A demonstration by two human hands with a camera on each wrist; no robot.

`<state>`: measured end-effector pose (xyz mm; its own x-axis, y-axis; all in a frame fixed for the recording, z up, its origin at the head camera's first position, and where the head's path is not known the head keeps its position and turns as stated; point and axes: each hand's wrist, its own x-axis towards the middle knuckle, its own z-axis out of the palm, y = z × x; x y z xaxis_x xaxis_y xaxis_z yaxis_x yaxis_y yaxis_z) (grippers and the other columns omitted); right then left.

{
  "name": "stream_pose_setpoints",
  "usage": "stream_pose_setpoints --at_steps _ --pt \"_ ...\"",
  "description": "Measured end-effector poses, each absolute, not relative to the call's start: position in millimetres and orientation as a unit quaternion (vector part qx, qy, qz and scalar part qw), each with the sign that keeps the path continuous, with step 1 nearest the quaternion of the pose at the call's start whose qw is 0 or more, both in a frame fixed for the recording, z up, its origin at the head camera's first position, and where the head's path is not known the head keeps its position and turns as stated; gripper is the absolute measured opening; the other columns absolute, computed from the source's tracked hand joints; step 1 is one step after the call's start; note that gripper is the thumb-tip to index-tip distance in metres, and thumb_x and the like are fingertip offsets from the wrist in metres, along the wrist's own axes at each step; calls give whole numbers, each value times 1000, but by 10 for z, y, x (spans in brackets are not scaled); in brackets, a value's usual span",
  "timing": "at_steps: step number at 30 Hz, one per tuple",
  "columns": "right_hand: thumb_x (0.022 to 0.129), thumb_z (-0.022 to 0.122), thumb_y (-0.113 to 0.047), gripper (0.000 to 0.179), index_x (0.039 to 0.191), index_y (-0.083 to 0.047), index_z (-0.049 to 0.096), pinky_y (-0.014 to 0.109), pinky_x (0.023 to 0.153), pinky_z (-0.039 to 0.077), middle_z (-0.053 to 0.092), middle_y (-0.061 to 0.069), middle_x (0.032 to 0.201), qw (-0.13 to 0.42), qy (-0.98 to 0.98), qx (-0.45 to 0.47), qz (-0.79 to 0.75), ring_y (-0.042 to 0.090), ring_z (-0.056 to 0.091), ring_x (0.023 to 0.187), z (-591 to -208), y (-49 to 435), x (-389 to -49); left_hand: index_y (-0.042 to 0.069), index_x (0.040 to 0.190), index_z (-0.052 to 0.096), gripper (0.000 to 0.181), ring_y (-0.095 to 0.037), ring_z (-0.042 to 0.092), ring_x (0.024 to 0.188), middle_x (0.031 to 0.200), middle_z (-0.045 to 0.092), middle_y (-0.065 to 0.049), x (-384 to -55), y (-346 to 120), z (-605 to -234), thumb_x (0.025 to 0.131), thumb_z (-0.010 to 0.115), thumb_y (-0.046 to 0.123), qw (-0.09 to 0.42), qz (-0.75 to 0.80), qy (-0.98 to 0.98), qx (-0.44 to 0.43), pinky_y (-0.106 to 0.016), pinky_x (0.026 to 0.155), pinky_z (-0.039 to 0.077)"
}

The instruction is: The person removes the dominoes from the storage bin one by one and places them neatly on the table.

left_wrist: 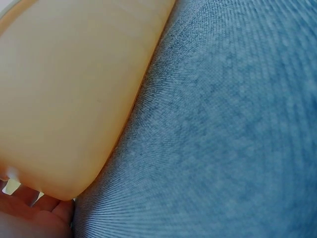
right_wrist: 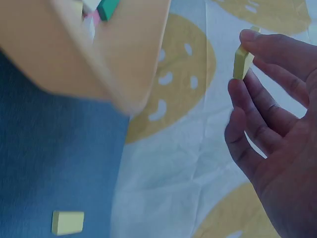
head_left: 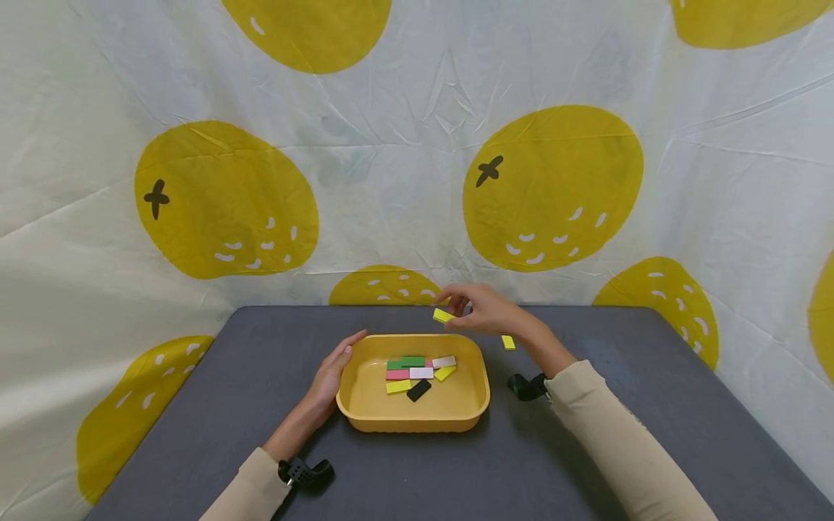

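A yellow plastic tub (head_left: pixel 417 424) stands on the dark table, holding several small rectangular blocks: green (head_left: pixel 413 361), pink (head_left: pixel 397 375), white (head_left: pixel 421 373), yellow (head_left: pixel 398 388) and black (head_left: pixel 419 390). My left hand (head_left: pixel 329 376) rests along the tub's left side with fingers fairly straight; in the left wrist view its fingers (left_wrist: pixel 47 208) lie against the tub wall. Above the tub's far right rim, my right hand (head_left: pixel 485 307) pinches a yellow block (head_left: pixel 443 315) between thumb and fingers. The right wrist view shows that block (right_wrist: pixel 242 60) held at the fingertips.
One more yellow block (head_left: pixel 508 342) lies on the table (head_left: pixel 274 347) right of the tub, below my right forearm. Behind the table's far edge hangs a white cloth (head_left: pixel 391 195) printed with big yellow fruit shapes.
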<state>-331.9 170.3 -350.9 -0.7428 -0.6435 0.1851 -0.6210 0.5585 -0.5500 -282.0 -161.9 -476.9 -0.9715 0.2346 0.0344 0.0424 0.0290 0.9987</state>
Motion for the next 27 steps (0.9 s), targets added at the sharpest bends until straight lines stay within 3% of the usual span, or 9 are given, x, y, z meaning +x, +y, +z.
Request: stream_pose_setpoints --at_steps 3,9,18,27 --pt "93 77 -16 41 134 -15 66 38 83 58 69 3 97 17 880 -357 -312 15 66 89 -3533 1829 -3322 13 162 34 50 -31 29 157 170 28 -8 -2817 -1618 -4772 115 25 27 72 693 711 95 -56 126 26" --pt "94 77 -16 34 127 -11 72 39 81 58 70 6 101 13 884 -341 -319 18 69 88 -3610 2077 -3315 15 162 36 49 -30 30 157 170 29 -7 -2818 -1616 -4772 115 26 27 68 691 714 92 -55 125 27" --pt "95 74 -11 36 130 -8 67 31 65 61 67 15 102 42 886 -272 -372 17 73 72 -3811 2423 -3276 14 161 36 49 -31 31 156 170 30 -8 -2818 -1616 -4769 115 26 28 67 689 716 91 -55 125 28" --pt "90 72 1 49 138 -4 62 49 74 61 62 25 114 48 893 -246 -375 32 75 83 -4005 2695 -3257 15 161 37 49 -30 32 156 169 31 -7 -2815 -1610 -4768 115 27 29 66 685 720 87 -54 125 29"
